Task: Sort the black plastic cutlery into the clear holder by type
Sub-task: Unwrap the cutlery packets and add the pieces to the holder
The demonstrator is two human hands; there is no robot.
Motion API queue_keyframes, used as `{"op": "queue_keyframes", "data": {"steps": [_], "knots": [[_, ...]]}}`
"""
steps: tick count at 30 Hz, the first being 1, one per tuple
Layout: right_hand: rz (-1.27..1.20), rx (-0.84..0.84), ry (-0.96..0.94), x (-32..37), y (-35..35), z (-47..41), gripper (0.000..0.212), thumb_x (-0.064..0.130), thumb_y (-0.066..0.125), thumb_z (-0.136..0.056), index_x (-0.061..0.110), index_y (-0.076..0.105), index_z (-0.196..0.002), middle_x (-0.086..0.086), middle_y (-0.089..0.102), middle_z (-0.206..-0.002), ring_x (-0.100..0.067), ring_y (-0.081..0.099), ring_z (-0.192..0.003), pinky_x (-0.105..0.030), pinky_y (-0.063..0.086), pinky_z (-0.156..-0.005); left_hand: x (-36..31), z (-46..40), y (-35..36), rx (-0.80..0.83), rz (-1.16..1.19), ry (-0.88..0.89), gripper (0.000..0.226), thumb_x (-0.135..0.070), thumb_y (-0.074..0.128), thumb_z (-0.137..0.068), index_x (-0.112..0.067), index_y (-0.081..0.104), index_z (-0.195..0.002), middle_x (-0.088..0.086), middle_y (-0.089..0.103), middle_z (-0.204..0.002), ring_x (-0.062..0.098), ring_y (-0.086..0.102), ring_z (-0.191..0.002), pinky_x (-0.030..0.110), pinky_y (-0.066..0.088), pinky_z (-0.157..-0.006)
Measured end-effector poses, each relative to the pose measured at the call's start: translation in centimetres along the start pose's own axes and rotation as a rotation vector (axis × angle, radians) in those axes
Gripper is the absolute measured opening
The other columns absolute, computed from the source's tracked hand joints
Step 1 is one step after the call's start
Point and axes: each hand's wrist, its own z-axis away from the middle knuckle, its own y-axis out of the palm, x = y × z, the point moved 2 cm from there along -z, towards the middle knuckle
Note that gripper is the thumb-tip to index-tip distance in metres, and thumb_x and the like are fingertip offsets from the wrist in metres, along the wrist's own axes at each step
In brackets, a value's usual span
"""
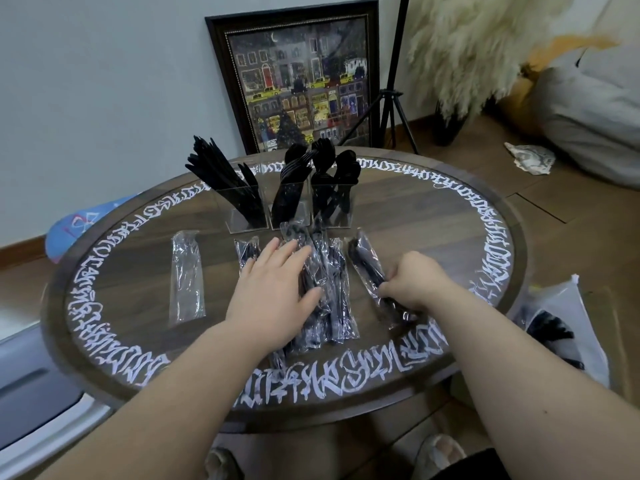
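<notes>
Your left hand (273, 289) lies flat, fingers released, pressing the heap of crinkly clear-wrapped cutlery packets (325, 299) mid-surface, while your right hand (412, 282) pinches one glossy packet (370, 268) beside it. You look to be picking the next packet to unwrap; that calls for tearing slippery film. Behind stands the clear holder (287, 209), its three compartments already bristling with slim black knives, forks and spoons.

White script ringing the table (485, 188) is illegible.
</notes>
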Motion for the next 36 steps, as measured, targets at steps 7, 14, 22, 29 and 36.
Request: {"op": "queue_keyframes", "data": {"steps": [7,14,22,29,36], "knots": [[-0.459,-0.141,-0.189,0.9,-1.8,1.7,0.018,0.016,0.072,-0.077,0.013,0.056,-0.069,-0.009,0.066,-0.069,-0.031,0.066,-0.071,-0.040,0.055,-0.065,0.7,1.2,-0.9,-0.151,0.115,-0.060,0.051,-0.048,0.046,-0.094,-0.029,0.042,-0.141,-0.012,0.036,-0.150,0.013,0.009,-0.145,0.035,0.010,-0.117],[-0.818,-0.049,-0.286,2.8,-1.0,2.4,0.012,0.010,0.076,-0.077,0.014,0.066,-0.072,-0.025,0.068,-0.083,-0.032,0.063,-0.070,-0.049,0.054,-0.068,-0.2,-0.6,-1.8,-0.090,0.523,-0.129,0.035,-0.047,0.058,-0.089,-0.028,0.066,-0.117,-0.013,0.067,-0.111,0.003,0.058,-0.100,0.020,0.040,-0.087],[-0.853,0.036,-0.410,5.4,-0.3,2.7,0.016,0.009,0.068,-0.085,0.022,0.073,-0.080,0.007,0.070,-0.070,-0.002,0.060,-0.061,-0.022,0.045,-0.062,-0.2,-0.4,-1.4,-0.016,1.057,-0.229,0.009,-0.028,0.067,-0.087,-0.020,0.070,-0.083,-0.001,0.073,-0.075,0.018,0.071,-0.080,0.029,0.055,-0.068],[-0.725,-0.224,-0.303,5.7,-1.4,2.2,0.022,0.010,0.059,-0.088,0.028,0.070,-0.098,0.008,0.070,-0.096,-0.013,0.066,-0.086,-0.027,0.053,-0.079,2.3,-0.6,-2.0,-0.191,1.285,-0.424,0.009,-0.018,0.068,-0.087,-0.017,0.064,-0.078,0.003,0.072,-0.085,0.010,0.066,-0.070,0.025,0.053,-0.064],[-0.640,-0.181,-0.238,7.0,-2.5,3.3,0.026,0.018,0.057,-0.092,0.019,0.065,-0.117,0.008,0.064,-0.095,-0.018,0.063,-0.083,-0.015,0.044,-0.059,2.6,-0.8,-2.7,-0.216,1.375,-0.440,0.014,-0.011,0.060,-0.091,-0.013,0.056,-0.078,0.005,0.066,-0.080,0.018,0.058,-0.074,0.035,0.056,-0.076]]}}
